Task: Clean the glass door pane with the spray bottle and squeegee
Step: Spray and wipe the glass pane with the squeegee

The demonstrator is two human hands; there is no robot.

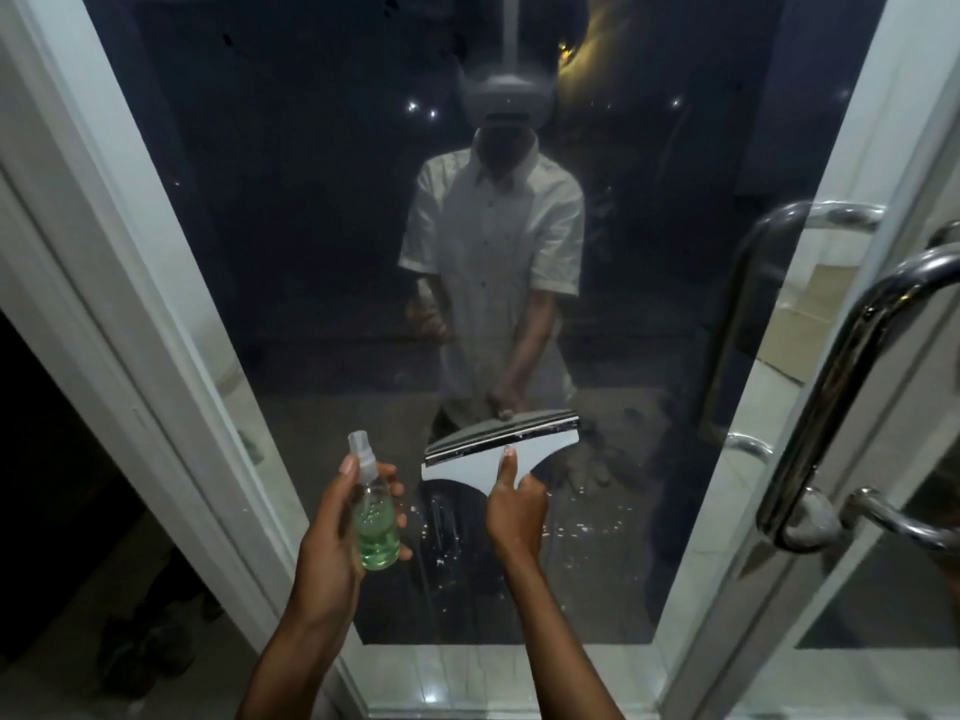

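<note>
Pane: glass door pane [332, 252] stood dark and mirror-like in its white frame [156, 314], droplets speckling the low part near the hands.
Left hand: left hand [332, 532] wrapped the spray bottle [373, 517], fingertip on the nozzle, likely kept ready for another spritz.
Right hand: right hand [515, 511] gripped the squeegee [498, 449] handle, thumb up its white body to steady it.
Blade: its edge appeared pressed on the glass, tilted slightly, just above the wet patch, seemingly placed for a downward pull.
Handles: chrome door handle [852, 397] sat well right of both hands.
</note>
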